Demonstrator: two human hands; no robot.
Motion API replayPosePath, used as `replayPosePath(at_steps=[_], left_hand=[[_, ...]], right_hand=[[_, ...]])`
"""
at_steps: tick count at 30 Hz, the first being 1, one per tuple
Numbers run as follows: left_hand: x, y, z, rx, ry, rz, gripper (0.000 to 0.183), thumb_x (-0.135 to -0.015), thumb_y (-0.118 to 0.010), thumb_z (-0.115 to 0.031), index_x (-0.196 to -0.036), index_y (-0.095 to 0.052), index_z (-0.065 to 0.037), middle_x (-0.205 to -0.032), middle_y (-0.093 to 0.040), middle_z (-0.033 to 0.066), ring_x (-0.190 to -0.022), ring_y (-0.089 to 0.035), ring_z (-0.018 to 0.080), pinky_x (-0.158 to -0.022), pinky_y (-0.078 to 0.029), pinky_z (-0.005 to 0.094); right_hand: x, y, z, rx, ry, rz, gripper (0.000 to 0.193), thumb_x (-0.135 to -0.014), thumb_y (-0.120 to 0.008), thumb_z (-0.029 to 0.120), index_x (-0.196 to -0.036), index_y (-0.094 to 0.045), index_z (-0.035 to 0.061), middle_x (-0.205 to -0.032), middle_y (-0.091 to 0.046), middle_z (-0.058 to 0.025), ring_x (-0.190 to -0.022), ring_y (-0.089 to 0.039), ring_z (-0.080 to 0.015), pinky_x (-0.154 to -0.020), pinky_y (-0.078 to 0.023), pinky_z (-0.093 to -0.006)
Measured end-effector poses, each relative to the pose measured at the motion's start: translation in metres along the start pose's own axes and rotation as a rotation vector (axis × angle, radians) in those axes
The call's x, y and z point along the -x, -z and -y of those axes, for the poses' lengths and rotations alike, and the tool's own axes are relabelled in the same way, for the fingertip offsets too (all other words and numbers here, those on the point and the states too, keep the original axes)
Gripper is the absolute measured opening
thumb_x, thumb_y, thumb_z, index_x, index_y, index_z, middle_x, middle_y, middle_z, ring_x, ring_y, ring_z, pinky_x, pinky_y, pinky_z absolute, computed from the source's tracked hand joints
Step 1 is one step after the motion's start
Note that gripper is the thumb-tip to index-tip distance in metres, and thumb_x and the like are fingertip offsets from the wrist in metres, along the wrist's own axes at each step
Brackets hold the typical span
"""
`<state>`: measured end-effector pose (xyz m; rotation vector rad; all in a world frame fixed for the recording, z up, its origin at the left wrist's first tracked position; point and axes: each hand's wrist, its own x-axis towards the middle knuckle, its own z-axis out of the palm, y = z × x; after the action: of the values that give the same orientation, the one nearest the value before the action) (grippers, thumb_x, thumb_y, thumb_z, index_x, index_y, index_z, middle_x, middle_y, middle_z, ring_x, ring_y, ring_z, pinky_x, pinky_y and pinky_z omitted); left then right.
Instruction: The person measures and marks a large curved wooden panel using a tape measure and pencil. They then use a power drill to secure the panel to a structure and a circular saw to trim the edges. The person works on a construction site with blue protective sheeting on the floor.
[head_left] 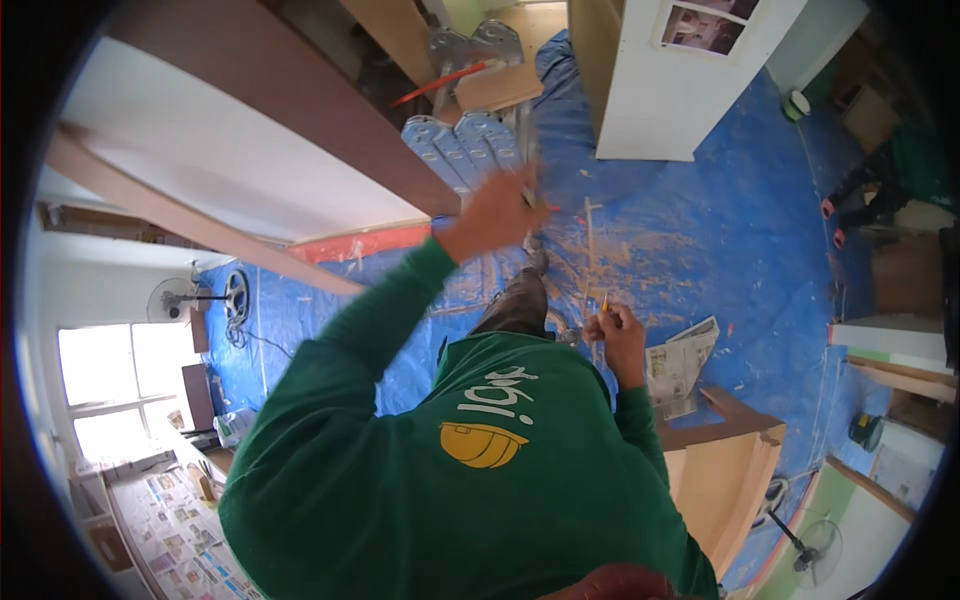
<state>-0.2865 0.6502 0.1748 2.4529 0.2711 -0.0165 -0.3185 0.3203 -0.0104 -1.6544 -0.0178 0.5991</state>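
Observation:
My left hand (pixel 492 215) is raised in front of me, its arm bent in a green sleeve. Motion smears its fingers, so whether they hold anything is unclear; a small red bit shows beside the fingertips. Lower and to the right, my right hand (pixel 622 338) is closed with a thin yellow pencil-like stick (pixel 605 302) poking up from its fingers. Behind the left hand stands a folded metal ladder (pixel 465 145) with blue-grey hinge plates. Sheets of newspaper (pixel 682 362) lie on the floor next to my right hand.
Blue plastic sheeting (pixel 740 240), dusty and stained, covers the floor. A large white panel with a brown edge (pixel 300 90) rises at left. A white cabinet (pixel 655 90) stands ahead. A wooden box (pixel 715 475) sits at lower right. Fans stand at both sides; another person (pixel 890 180) is far right.

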Motion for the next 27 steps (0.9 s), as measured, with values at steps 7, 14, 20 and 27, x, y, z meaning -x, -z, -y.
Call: replayPosePath(at_steps=[7,14,20,27], left_hand=[[-0.291,0.059,0.249,-0.326,0.157,-0.204,0.072,-0.090,-0.071,-0.049,-0.143,-0.063,-0.001,-0.126,-0.073,0.0286,-0.122,-0.069,0.0457,-0.108,-0.052,0.0542],[-0.342,-0.007,0.298,-0.235,0.548,-0.278,0.106,-0.083,-0.073,-0.070,-0.152,-0.049,0.007,-0.157,-0.047,0.0363,-0.152,-0.042,0.0486,-0.121,-0.040,0.0597],[-0.290,0.036,0.271,-0.310,0.300,0.016,0.103,-0.077,-0.091,-0.050,-0.157,-0.046,-0.002,-0.150,-0.050,0.0354,-0.139,-0.054,0.0527,-0.115,-0.048,0.0563],[-0.283,0.039,0.280,-0.195,0.183,-0.112,0.092,-0.077,-0.094,-0.034,-0.155,-0.053,-0.005,-0.138,-0.059,0.0289,-0.129,-0.060,0.0506,-0.109,-0.051,0.0540]], right_hand=[[-0.025,0.023,-0.053,0.124,-0.272,-0.209,0.022,-0.101,-0.071,0.017,-0.108,-0.070,-0.0047,-0.086,-0.078,-0.0130,-0.073,-0.075,-0.0193,-0.067,-0.059,-0.0345],[-0.211,-0.063,0.091,0.530,-0.044,0.033,0.037,-0.102,-0.069,0.037,-0.095,-0.073,0.0008,-0.069,-0.066,-0.0072,-0.064,-0.063,-0.0175,-0.063,-0.050,-0.0378],[-0.396,-0.212,0.211,0.543,0.109,0.124,0.025,-0.096,-0.074,0.026,-0.102,-0.077,0.0019,-0.089,-0.076,-0.0203,-0.087,-0.075,-0.0388,-0.074,-0.056,-0.0470],[-0.490,-0.283,0.197,0.882,0.744,0.197,0.026,-0.097,-0.072,0.021,-0.113,-0.079,0.0020,-0.095,-0.078,-0.0217,-0.087,-0.075,-0.0432,-0.080,-0.059,-0.0496]])
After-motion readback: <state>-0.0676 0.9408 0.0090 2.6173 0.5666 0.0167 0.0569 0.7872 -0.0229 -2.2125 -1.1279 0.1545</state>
